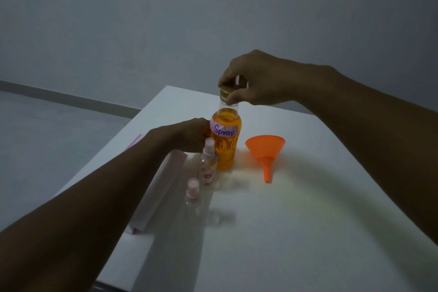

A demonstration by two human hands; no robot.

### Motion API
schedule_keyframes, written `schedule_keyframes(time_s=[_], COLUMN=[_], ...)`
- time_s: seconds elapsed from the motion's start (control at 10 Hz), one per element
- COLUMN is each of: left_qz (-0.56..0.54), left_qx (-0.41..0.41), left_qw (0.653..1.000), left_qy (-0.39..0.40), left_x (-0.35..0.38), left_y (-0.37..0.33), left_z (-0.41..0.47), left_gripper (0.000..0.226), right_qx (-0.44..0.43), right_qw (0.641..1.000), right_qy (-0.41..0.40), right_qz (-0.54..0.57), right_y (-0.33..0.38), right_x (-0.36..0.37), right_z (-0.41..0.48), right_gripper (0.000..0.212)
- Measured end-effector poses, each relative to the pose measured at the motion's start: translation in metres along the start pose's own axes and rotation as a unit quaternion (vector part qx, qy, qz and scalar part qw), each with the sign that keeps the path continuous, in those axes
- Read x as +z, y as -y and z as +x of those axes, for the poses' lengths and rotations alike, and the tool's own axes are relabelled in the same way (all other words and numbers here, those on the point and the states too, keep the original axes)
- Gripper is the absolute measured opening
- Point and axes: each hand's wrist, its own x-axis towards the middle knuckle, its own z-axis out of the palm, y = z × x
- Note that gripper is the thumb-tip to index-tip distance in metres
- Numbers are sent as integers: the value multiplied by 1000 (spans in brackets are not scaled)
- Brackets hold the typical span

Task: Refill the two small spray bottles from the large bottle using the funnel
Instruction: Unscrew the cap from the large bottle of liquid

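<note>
Your left hand (189,136) grips the side of the bottle (226,147), which stands upright toward the table's (296,220) far left corner, holds orange liquid and is labelled "Spray". Your right hand (256,80) curls over the gold cap (226,91), fingertips pinching its rim. The far sprayer (208,166) stands just before the bottle; the near sprayer (192,193) stands closer to the near edge. The funnel (265,149) lies right of the bottle, apart from it, spout toward the near edge. A white box (163,187) lies along the left edge.
</note>
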Motion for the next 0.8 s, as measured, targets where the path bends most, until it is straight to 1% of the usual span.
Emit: schedule_keyframes(time_s=[0.1, 0.2, 0.3, 0.4, 0.5, 0.6, 0.7, 0.8], left_qz=[28, 37, 49, 27, 25, 20, 28, 32], left_qx=[5, 22, 37, 107, 119, 88, 74, 77], left_qw=[1000, 999, 998, 994, 992, 993, 993, 995], left_qy=[-6, -11, -20, -23, -39, -73, -83, -45], left_x=[0, 4, 7, 11, 8, -5, -14, -15], left_y=[4, 15, 20, 27, 31, 42, 48, 53], left_z=[5, 15, 16, 15, 11, -5, -20, -44], left_gripper=[29, 25, 19, 9, 22, 55, 56, 54], right_qx=[-33, -22, 23, 130, 171, 213, 247, 268], right_qw=[998, 979, 954, 914, 910, 907, 900, 897], right_qy=[-24, -152, -224, -251, -227, -186, -184, -179], right_qz=[38, 134, 200, 293, 301, 311, 308, 302], right_y=[2, 2, 3, 15, 28, 45, 52, 57], right_x=[-6, 7, 38, 98, 132, 167, 178, 185], right_z=[-5, -32, -63, -111, -132, -144, -145, -145], right_gripper=[46, 57, 52, 42, 35, 19, 13, 19])
